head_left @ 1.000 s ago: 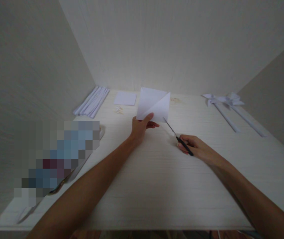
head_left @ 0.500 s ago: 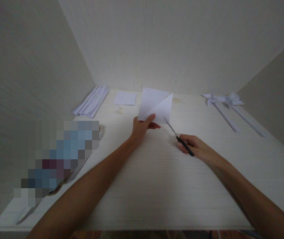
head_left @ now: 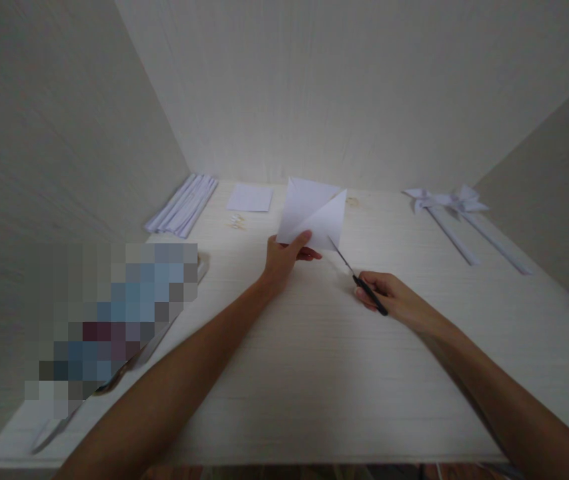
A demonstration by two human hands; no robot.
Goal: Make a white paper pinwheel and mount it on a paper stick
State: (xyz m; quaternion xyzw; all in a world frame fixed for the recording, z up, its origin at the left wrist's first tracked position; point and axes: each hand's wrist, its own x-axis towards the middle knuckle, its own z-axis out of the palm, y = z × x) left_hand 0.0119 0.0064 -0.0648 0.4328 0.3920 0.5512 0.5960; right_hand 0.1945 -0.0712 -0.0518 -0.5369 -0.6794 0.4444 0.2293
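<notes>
A square white sheet of paper (head_left: 309, 207) is held up above the table by my left hand (head_left: 287, 257), thumb on its front and fingers behind its lower left corner. A diagonal slit runs from its upper right corner toward the middle. My right hand (head_left: 382, 293) is closed around the black handles of a pair of scissors (head_left: 369, 293). The blades point up and left, and their tips overlap the paper's lower right part. Whether the blades are fully closed on the paper is hard to make out.
Rolled white paper sticks (head_left: 182, 205) lie at the back left, beside a stack of white paper squares (head_left: 250, 198) and some small pins (head_left: 236, 221). Two paper pinwheels on sticks (head_left: 457, 233) lie at the right. A blurred-out object (head_left: 129, 320) stands at the left. Walls enclose the table (head_left: 314, 387).
Hardly anything differs. Both hands, the paper and the scissors keep almost the same position, with only a very slight shift of the whole view.
</notes>
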